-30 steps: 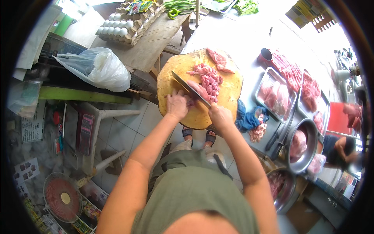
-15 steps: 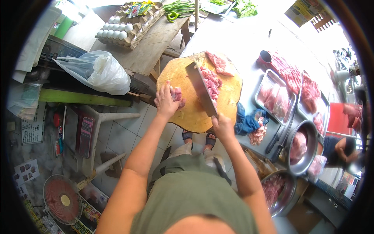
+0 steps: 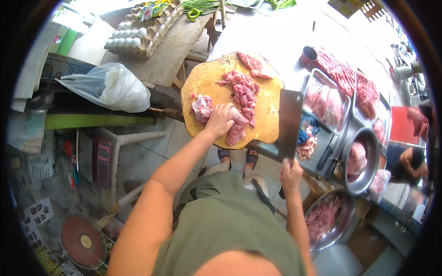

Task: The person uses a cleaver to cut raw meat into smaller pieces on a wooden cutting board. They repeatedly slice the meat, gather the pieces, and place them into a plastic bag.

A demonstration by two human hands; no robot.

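On the round wooden board (image 3: 198, 80), my left hand (image 3: 217, 120) grips a long piece of raw meat (image 3: 237, 129) near the front edge. A paler lump of meat (image 3: 200, 106) lies just left of it. Chopped pieces (image 3: 241, 92) form a pile behind, and a flat slice (image 3: 253, 66) rests at the back. My right hand (image 3: 291, 175) is closed on the handle of a broad cleaver (image 3: 289, 122), held upright off the board's right side, in front of the steel counter.
Meat trays (image 3: 343, 106), a steel bowl (image 3: 358, 187), a blue cloth (image 3: 308, 125) and knives (image 3: 325, 158) are at right, a lower bowl (image 3: 324, 216) beneath. Egg trays (image 3: 131, 37), a white bag (image 3: 115, 87) and a fan (image 3: 83, 241) are left. Another person (image 3: 400, 161) is at far right.
My right hand has moved the cleaver off the board to the right. My left hand has moved rightward from the smaller lump onto the long piece, which now lies nearer the board's front.
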